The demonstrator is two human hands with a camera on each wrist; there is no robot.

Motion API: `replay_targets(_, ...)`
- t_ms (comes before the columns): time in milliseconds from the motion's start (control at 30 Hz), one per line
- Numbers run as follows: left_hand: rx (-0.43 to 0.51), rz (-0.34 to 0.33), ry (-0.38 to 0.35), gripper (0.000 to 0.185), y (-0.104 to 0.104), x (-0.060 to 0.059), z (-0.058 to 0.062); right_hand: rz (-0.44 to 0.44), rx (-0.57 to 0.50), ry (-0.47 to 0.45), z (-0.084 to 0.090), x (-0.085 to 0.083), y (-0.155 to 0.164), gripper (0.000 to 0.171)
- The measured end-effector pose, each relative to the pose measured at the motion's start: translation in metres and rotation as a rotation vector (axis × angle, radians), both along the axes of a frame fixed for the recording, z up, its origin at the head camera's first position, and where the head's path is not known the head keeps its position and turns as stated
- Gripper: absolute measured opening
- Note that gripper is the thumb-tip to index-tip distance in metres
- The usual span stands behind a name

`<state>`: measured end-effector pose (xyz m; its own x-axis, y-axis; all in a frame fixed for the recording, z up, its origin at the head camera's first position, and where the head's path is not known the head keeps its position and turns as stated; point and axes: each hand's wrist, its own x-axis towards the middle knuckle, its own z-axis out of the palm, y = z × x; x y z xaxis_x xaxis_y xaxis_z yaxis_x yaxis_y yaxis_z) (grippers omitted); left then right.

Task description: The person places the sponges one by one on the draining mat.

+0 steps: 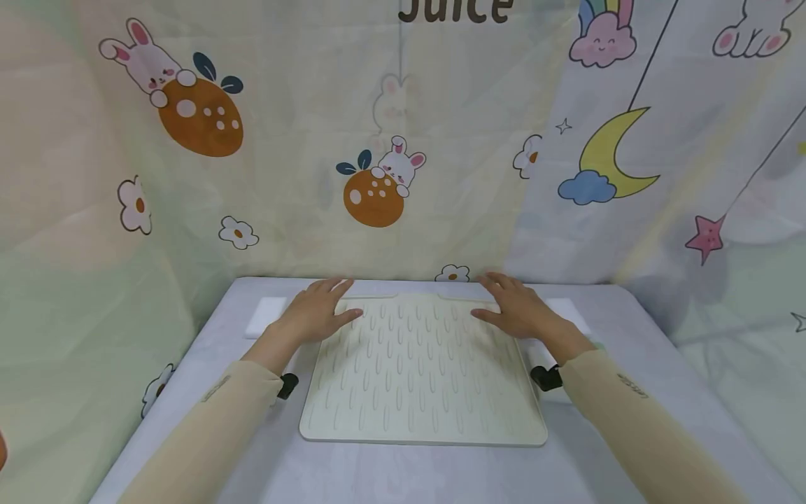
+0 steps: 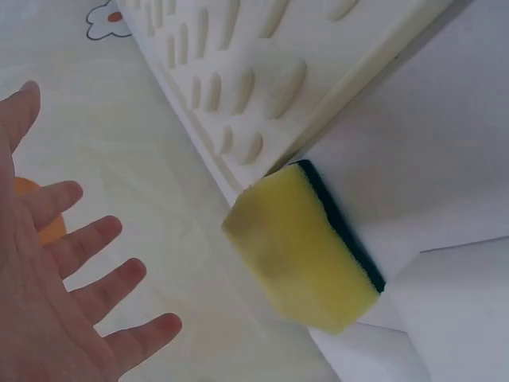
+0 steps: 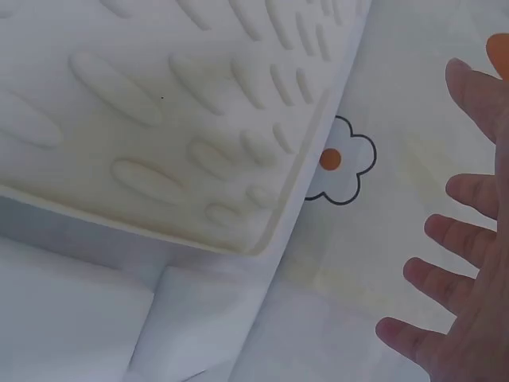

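1. Cream-coloured and bumpy, one big mat (image 1: 422, 371) lies flat on the table (image 1: 378, 476), right in front of you. Its top has rows of little long bumps. It is the only mat here.

2. Your two sleeves (image 1: 208, 434) are tan, one on each arm, and they come in from the near corners. Each arm has a small black piece near the wrist.

3. Your left hand (image 1: 317, 311) rests on the far left corner of the mat. Its fingers are straight and spread, and it holds nothing.

4. Your right hand (image 1: 516, 308) rests on the far right corner of the mat the same way. Its fingers are flat and spread, and it grips nothing.

5. One yellow sponge (image 2: 306, 255) with a dark green side shows in the left wrist view. It sits just beside the edge of the mat, near your left hand but not touching it.

6. Two white blocks lie on the table, one (image 1: 264, 315) left of the mat and one (image 1: 567, 311) right of it, near your hands.

7. Behind the table hangs one cloth wall (image 1: 403, 140) with pictures. You can count three bunnies, one yellow moon (image 1: 607, 150), one pink star (image 1: 705, 236) and one pink cloud (image 1: 601, 38).
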<state>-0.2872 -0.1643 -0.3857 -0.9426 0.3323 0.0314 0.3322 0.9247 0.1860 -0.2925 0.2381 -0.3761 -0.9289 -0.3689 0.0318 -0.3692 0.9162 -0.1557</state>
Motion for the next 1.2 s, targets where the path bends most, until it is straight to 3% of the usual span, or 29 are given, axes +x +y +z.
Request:
replay_targets(600,0.123,0.043,-0.007,0.073,-0.010,0.016,-0.014,0.011,-0.019,0.003,0.001,0.011,0.019,0.081)
replay_targets(900,0.209,0.075,0.031,0.061,-0.014,0.030,-0.020,-0.002,-0.025,-0.016,0.000,0.017,0.031,0.082)
replay_targets(1200,0.259,0.118,0.014,0.056,-0.014,0.044,-0.026,0.003,-0.032,-0.012,-0.003,0.022,0.046,0.080)
